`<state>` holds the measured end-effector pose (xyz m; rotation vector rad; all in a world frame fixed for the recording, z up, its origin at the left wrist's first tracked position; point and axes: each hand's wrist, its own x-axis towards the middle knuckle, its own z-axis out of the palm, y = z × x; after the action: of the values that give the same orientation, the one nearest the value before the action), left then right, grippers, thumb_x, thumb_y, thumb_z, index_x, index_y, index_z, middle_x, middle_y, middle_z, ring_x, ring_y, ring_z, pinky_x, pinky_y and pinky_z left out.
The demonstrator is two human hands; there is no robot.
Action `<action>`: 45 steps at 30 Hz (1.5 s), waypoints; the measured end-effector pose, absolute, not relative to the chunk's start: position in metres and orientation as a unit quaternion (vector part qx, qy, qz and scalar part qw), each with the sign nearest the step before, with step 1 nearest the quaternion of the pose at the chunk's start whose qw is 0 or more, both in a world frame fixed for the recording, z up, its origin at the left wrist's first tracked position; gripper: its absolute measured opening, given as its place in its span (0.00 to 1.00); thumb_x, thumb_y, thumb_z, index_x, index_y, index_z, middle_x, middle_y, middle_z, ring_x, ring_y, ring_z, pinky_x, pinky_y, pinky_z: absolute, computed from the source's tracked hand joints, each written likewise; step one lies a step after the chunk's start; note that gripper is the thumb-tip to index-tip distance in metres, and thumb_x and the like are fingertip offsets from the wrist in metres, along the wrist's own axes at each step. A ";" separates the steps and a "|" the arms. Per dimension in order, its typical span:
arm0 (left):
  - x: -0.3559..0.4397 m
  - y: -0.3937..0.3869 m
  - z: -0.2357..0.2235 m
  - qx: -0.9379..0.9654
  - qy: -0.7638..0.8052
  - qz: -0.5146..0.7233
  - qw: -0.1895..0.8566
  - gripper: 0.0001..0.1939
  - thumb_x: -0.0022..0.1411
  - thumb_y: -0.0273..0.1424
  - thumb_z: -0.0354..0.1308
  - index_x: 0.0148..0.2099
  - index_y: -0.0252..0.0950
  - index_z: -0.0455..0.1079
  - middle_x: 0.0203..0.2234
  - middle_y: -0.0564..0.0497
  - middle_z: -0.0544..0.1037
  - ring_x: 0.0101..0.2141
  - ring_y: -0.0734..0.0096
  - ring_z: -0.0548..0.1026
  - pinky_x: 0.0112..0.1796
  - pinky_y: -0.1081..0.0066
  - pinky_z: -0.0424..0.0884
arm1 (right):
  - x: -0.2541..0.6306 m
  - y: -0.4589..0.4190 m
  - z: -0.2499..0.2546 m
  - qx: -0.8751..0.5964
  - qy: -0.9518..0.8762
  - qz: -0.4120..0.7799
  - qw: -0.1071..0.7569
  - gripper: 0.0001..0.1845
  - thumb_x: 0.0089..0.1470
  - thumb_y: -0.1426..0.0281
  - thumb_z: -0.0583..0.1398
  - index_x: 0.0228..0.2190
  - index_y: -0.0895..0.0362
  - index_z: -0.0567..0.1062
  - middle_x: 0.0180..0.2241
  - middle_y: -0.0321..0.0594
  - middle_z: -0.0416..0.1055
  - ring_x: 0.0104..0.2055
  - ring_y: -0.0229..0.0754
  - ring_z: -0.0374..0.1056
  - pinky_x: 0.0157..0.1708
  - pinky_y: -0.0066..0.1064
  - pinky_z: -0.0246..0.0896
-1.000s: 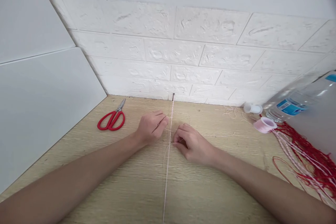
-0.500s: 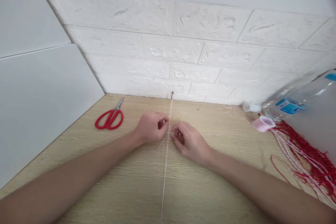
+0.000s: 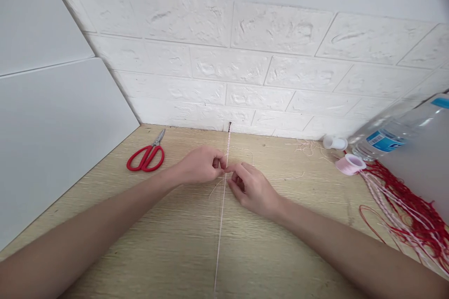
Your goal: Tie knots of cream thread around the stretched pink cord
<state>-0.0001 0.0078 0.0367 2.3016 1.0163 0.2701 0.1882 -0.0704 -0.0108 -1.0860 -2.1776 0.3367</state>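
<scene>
A pale pink cord (image 3: 220, 233) runs taut from a dark fastening at the foot of the wall toward me, its far part braided. My left hand (image 3: 205, 164) is at the cord's left side, thumb and fingertips pinched against it. From the right, my right hand (image 3: 250, 187) meets it, its index fingertip touching the left fingertips over the cord. Thin thread (image 3: 287, 178) trails out to the right beyond my right hand, and a short end hangs at the left of the cord. The fingertips cover the spot where thread and cord cross.
Red-handled scissors (image 3: 145, 158) lie at the left. To the right are a pink thread spool (image 3: 351, 164), a white spool (image 3: 335, 143), a clear bottle (image 3: 382, 141) and a heap of red and pink cords (image 3: 410, 215). A white brick-patterned wall (image 3: 259, 65) closes the back.
My left hand has shifted slightly right, and its fingertips now meet my right index finger at the cord. The thread trailing to the right has drawn in a little.
</scene>
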 end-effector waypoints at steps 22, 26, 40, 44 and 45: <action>-0.011 0.019 0.055 0.825 0.434 0.059 0.357 0.10 0.60 0.38 0.54 0.34 0.37 0.68 0.25 0.54 0.73 0.26 0.71 0.67 0.27 0.70 0.59 | 0.188 -0.067 -0.014 -0.406 -0.843 0.107 0.336 0.14 0.61 0.75 0.54 0.49 0.56 0.68 0.34 0.42 0.73 0.39 0.44 0.68 0.41 0.37 0.64; -0.016 0.033 0.054 0.715 0.451 0.204 0.494 0.11 0.61 0.39 0.56 0.36 0.36 0.67 0.37 0.49 0.77 0.36 0.68 0.73 0.36 0.68 0.65 | 0.188 -0.068 -0.012 -0.406 -0.842 0.118 0.335 0.15 0.61 0.76 0.54 0.49 0.56 0.67 0.35 0.42 0.73 0.41 0.45 0.68 0.42 0.38 0.64; -0.027 0.059 0.042 0.463 0.492 0.441 0.591 0.06 0.60 0.29 0.57 0.32 0.36 0.63 0.19 0.56 0.63 0.20 0.79 0.62 0.25 0.74 0.63 | 0.188 -0.068 -0.012 -0.401 -0.849 0.118 0.322 0.18 0.60 0.77 0.53 0.52 0.56 0.66 0.35 0.42 0.71 0.41 0.45 0.66 0.43 0.39 0.64; -0.035 0.060 0.036 0.604 0.594 0.365 0.385 0.09 0.59 0.37 0.58 0.38 0.38 0.66 0.23 0.53 0.69 0.22 0.73 0.66 0.25 0.72 0.62 | 0.188 -0.068 -0.010 -0.396 -0.852 0.122 0.320 0.18 0.60 0.78 0.52 0.51 0.56 0.65 0.36 0.43 0.70 0.41 0.45 0.65 0.44 0.40 0.64; -0.036 0.059 0.035 0.646 0.600 0.338 0.330 0.10 0.59 0.38 0.57 0.39 0.38 0.68 0.25 0.52 0.72 0.25 0.71 0.68 0.27 0.71 0.63 | 0.188 -0.068 -0.009 -0.394 -0.853 0.124 0.320 0.18 0.59 0.78 0.52 0.51 0.56 0.66 0.36 0.43 0.70 0.41 0.45 0.65 0.44 0.40 0.64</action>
<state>-0.0358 0.0593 0.0350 1.6891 1.5687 0.8828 0.1882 -0.0683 -0.0090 -1.0347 -2.2422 0.3251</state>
